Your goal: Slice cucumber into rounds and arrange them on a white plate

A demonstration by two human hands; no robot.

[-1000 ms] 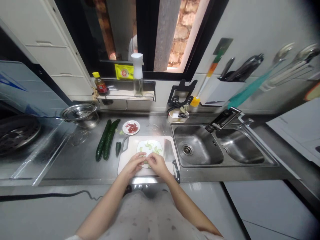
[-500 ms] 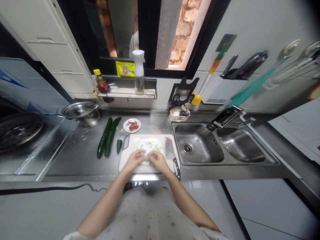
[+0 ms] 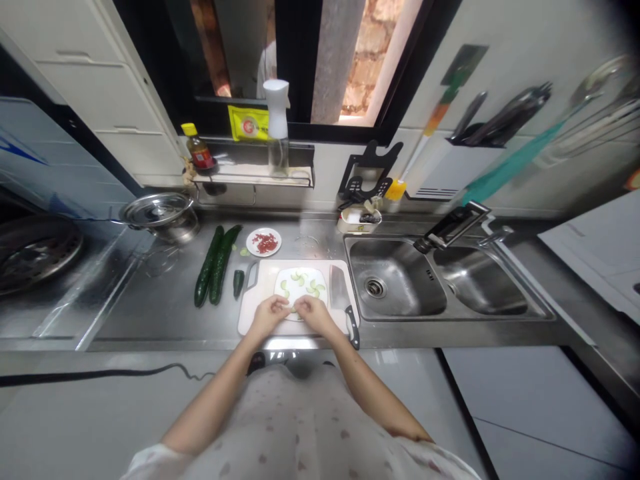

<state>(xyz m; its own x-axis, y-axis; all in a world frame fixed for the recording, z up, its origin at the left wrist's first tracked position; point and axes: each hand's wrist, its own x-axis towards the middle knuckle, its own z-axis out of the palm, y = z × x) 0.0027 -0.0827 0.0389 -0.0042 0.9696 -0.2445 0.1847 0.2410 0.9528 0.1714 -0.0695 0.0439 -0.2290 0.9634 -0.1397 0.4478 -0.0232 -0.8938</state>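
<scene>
My left hand (image 3: 267, 313) and my right hand (image 3: 312, 313) meet over the near edge of a white plate (image 3: 301, 280) of cucumber slices (image 3: 308, 287). The plate rests on a white cutting board (image 3: 260, 313). Both hands have fingers curled, pinching at slices between them; what each holds is too small to name. A cleaver (image 3: 341, 297) lies on the board just right of my right hand, handle toward me.
Two whole cucumbers (image 3: 216, 263) and a short green piece (image 3: 238, 283) lie left of the board. A small dish of red bits (image 3: 263, 242) sits behind it. A double sink (image 3: 440, 287) is to the right, a steel pot (image 3: 159, 215) at the left.
Both hands have stayed together at the plate's near edge with small finger movements. The view has shifted slightly, so the counter sits a little higher in the picture.
</scene>
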